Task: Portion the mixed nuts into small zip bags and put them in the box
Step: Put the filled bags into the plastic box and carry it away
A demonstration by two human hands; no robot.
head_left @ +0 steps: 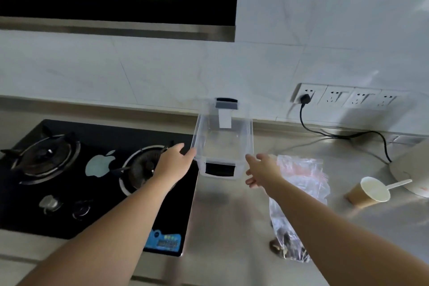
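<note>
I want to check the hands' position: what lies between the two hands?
In the head view, the box's near end lies between left hand and right hand.

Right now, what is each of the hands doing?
Left hand: open, fingertips at the clear box, holding nothing.
Right hand: open, beside the box, holding nothing.

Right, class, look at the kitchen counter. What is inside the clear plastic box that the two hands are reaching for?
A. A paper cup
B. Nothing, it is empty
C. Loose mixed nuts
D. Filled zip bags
B: the counter shows straight through the clear plastic box, with no contents in it, while the zip bags and the paper cup lie outside it, to its right on the counter.
</note>
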